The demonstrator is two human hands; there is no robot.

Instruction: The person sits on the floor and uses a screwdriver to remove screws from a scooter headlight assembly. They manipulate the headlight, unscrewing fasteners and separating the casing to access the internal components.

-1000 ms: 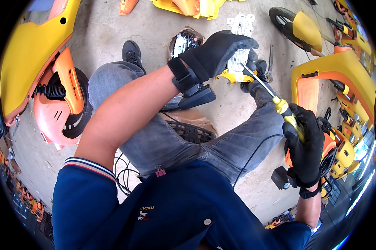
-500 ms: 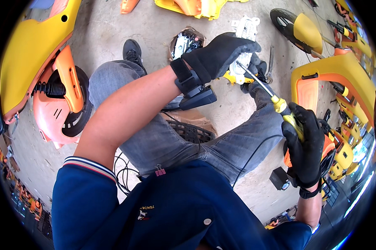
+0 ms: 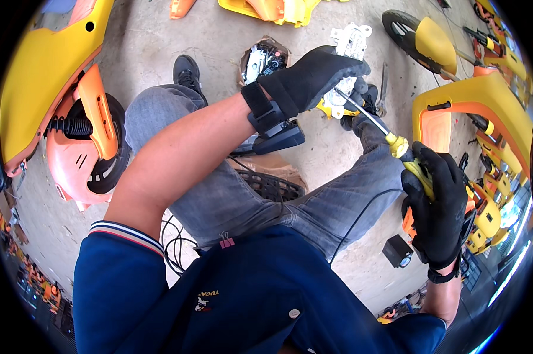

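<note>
My left hand (image 3: 314,76), in a black glove, is closed around a clear and white lamp unit (image 3: 350,42) with mounting tabs at its ends. Its fingers wrap over the middle of the unit and hide part of it. In my black-gloved right hand (image 3: 437,206) is a screwdriver (image 3: 399,146) with a yellow and black handle. The thin metal shaft slants up to the left, and its tip meets the lower part of the lamp unit just below my left hand. A yellow piece (image 3: 325,108) shows partly behind the unit's lower end.
A box of small parts (image 3: 266,59) stands beyond my left hand. Yellow and orange scooter bodywork (image 3: 48,76) with a wheel is at left; another yellow panel (image 3: 479,100) and a wheel (image 3: 408,38) are at right. A small black box (image 3: 397,251) lies near my right forearm.
My right hand and the screwdriver handle have shifted very slightly right. The left hand still holds the lamp unit, which has barely moved.
</note>
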